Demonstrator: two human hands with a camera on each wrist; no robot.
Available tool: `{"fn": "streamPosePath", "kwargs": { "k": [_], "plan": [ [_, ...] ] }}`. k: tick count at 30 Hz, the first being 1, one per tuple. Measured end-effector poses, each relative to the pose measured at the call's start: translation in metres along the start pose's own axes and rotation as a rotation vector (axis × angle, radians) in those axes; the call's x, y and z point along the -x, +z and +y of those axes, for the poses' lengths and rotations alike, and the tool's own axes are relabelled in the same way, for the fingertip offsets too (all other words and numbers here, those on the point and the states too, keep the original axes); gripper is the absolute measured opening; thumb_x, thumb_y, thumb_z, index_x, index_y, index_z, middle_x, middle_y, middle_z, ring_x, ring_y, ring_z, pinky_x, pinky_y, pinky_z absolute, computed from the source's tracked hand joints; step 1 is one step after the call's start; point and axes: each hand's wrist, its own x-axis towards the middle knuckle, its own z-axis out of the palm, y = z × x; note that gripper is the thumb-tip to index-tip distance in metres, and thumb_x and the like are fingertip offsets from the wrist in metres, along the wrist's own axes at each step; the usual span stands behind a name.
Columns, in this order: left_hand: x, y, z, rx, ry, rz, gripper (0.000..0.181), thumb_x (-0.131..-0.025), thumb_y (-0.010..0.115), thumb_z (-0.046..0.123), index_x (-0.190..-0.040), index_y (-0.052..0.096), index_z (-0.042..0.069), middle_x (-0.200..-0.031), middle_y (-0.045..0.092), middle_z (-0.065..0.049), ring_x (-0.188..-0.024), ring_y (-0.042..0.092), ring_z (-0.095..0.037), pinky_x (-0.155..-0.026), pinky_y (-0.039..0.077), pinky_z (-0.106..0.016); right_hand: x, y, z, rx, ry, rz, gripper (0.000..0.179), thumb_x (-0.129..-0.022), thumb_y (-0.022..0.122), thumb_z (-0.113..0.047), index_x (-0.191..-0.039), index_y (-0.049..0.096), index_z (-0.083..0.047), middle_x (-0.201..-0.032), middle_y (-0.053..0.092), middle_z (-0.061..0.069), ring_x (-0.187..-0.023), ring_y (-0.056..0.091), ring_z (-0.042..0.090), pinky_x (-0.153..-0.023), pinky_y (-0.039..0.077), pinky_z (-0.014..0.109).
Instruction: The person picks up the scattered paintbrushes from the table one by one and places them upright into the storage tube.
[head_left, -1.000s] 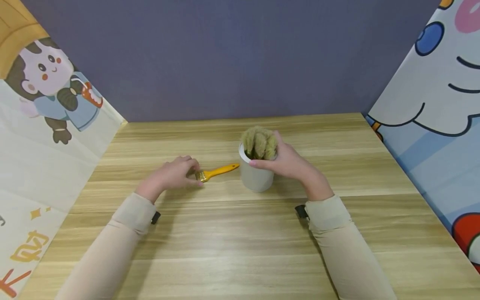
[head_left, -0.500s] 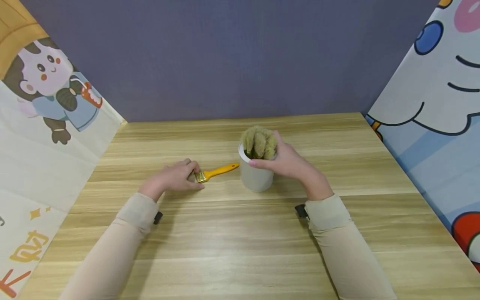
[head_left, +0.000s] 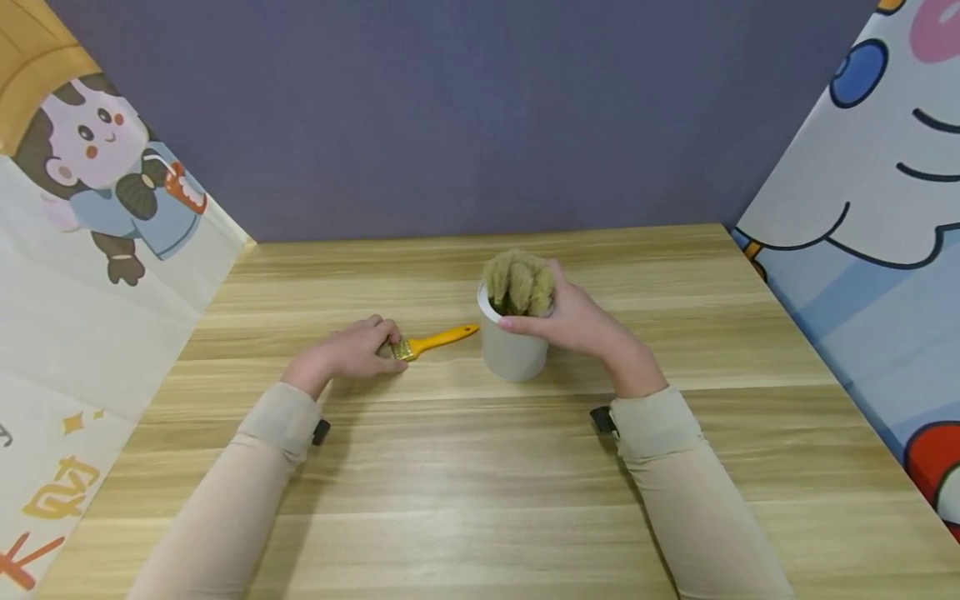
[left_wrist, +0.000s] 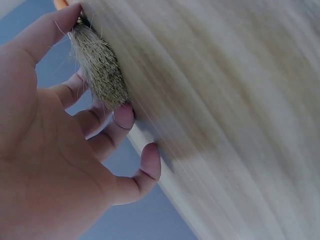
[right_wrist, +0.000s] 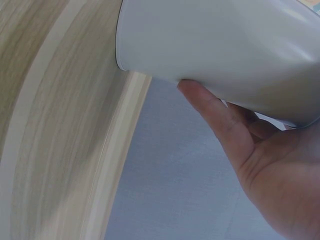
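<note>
A paintbrush point(head_left: 442, 338) with a yellow handle lies on the wooden table, its handle end beside a white cylindrical container point(head_left: 513, 354). My left hand point(head_left: 360, 348) has thumb and fingers curled about the brush's bristle end. In the left wrist view, the thumb tip is at the metal band and other fingertips lie behind the bristles point(left_wrist: 100, 67). The container stands upright, with several fuzzy olive-tan brush heads point(head_left: 519, 283) sticking out of its top. My right hand point(head_left: 573, 321) grips it near the rim, thumb in front; some of its fingers are hidden behind.
The wood-grain table point(head_left: 465, 483) meets a purple-grey panel point(head_left: 480, 117) at the back. Cartoon-printed panels border the left point(head_left: 75, 333) and right point(head_left: 862, 183) sides. A small black device point(head_left: 602, 419) sits at the right cuff.
My left wrist and sleeve have shifted slightly to the right, fingers still at the bristle end. The paintbrush, the container and my right hand keep their places.
</note>
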Motion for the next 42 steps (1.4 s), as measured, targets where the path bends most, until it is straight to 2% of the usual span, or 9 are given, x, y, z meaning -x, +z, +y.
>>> {"fn": "streamPosePath", "kwargs": {
  "k": [17, 23, 29, 32, 35, 38, 39, 41, 42],
  "plan": [
    [-0.001, -0.001, 0.006, -0.002, -0.023, -0.014, 0.045, -0.103, 0.068, 0.046, -0.130, 0.057, 0.012, -0.124, 0.057, -0.011, -0.109, 0.053, -0.029, -0.094, 0.048, -0.049, -0.003, 0.000, 0.001, -0.008, 0.010, -0.005, 0.127, -0.079, 0.086, -0.068, -0.170, 0.008, -0.026, -0.170, 0.036, 0.015, -0.158, 0.036, 0.040, -0.126, 0.032, 0.064],
    [-0.002, 0.000, 0.004, -0.005, -0.026, -0.009, 0.046, -0.103, 0.068, 0.047, -0.130, 0.058, 0.013, -0.122, 0.057, -0.011, -0.107, 0.053, -0.029, -0.092, 0.048, -0.048, -0.003, 0.000, 0.000, -0.005, 0.029, -0.005, 0.130, -0.078, 0.086, -0.069, -0.171, 0.005, -0.026, -0.172, 0.034, 0.016, -0.159, 0.034, 0.040, -0.127, 0.032, 0.064],
    [-0.001, -0.001, 0.002, 0.010, -0.017, -0.007, 0.046, -0.102, 0.069, 0.048, -0.130, 0.058, 0.013, -0.124, 0.058, -0.012, -0.110, 0.054, -0.030, -0.095, 0.049, -0.051, -0.002, 0.000, 0.000, -0.013, 0.020, -0.005, 0.129, -0.079, 0.086, -0.068, -0.171, 0.006, -0.025, -0.171, 0.036, 0.015, -0.158, 0.036, 0.039, -0.126, 0.033, 0.064],
    [-0.001, -0.004, -0.003, 0.081, 0.023, 0.007, 0.045, -0.103, 0.069, 0.043, -0.129, 0.060, 0.008, -0.126, 0.061, -0.016, -0.110, 0.058, -0.030, -0.098, 0.050, -0.051, -0.002, 0.001, 0.001, -0.005, 0.023, 0.003, 0.129, -0.078, 0.086, -0.068, -0.170, 0.007, -0.025, -0.170, 0.037, 0.016, -0.158, 0.037, 0.040, -0.126, 0.033, 0.064],
    [0.003, -0.013, -0.009, 0.198, 0.046, 0.048, 0.041, -0.101, 0.071, 0.038, -0.125, 0.063, 0.006, -0.128, 0.066, -0.019, -0.102, 0.061, -0.027, -0.093, 0.052, -0.047, -0.002, 0.003, 0.002, -0.001, 0.020, -0.001, 0.128, -0.078, 0.086, -0.068, -0.170, 0.008, -0.024, -0.169, 0.038, 0.016, -0.157, 0.038, 0.040, -0.125, 0.034, 0.063],
    [0.010, -0.032, -0.009, 0.334, 0.036, 0.139, 0.039, -0.098, 0.077, 0.036, -0.122, 0.066, 0.008, -0.133, 0.067, -0.017, -0.097, 0.060, -0.023, -0.088, 0.051, -0.040, -0.002, 0.003, 0.002, -0.005, 0.010, -0.005, 0.126, -0.079, 0.087, -0.067, -0.169, 0.011, -0.024, -0.168, 0.040, 0.017, -0.156, 0.040, 0.040, -0.124, 0.036, 0.063],
    [0.012, -0.040, -0.006, 0.389, 0.022, 0.181, 0.039, -0.096, 0.080, 0.035, -0.122, 0.067, 0.010, -0.133, 0.067, -0.015, -0.088, 0.058, -0.020, -0.083, 0.049, -0.036, -0.002, 0.003, 0.002, -0.008, 0.008, -0.006, 0.125, -0.079, 0.086, -0.067, -0.169, 0.011, -0.024, -0.168, 0.040, 0.017, -0.156, 0.040, 0.040, -0.124, 0.036, 0.063],
    [0.018, -0.057, 0.002, 0.533, 0.022, 0.253, 0.039, -0.093, 0.083, 0.030, -0.124, 0.069, 0.010, -0.117, 0.072, -0.007, -0.077, 0.053, -0.015, -0.073, 0.046, -0.032, -0.003, 0.002, 0.002, -0.009, 0.009, -0.002, 0.124, -0.079, 0.086, -0.067, -0.169, 0.012, -0.025, -0.167, 0.041, 0.016, -0.155, 0.041, 0.039, -0.124, 0.037, 0.063],
    [0.021, -0.065, 0.007, 0.614, 0.039, 0.292, 0.038, -0.093, 0.084, 0.026, -0.124, 0.070, 0.010, -0.112, 0.074, -0.004, -0.077, 0.055, -0.012, -0.072, 0.048, -0.029, -0.003, 0.002, 0.002, -0.009, 0.011, -0.001, 0.124, -0.079, 0.086, -0.068, -0.168, 0.013, -0.025, -0.167, 0.041, 0.016, -0.155, 0.041, 0.039, -0.123, 0.037, 0.063]
  ]
}}
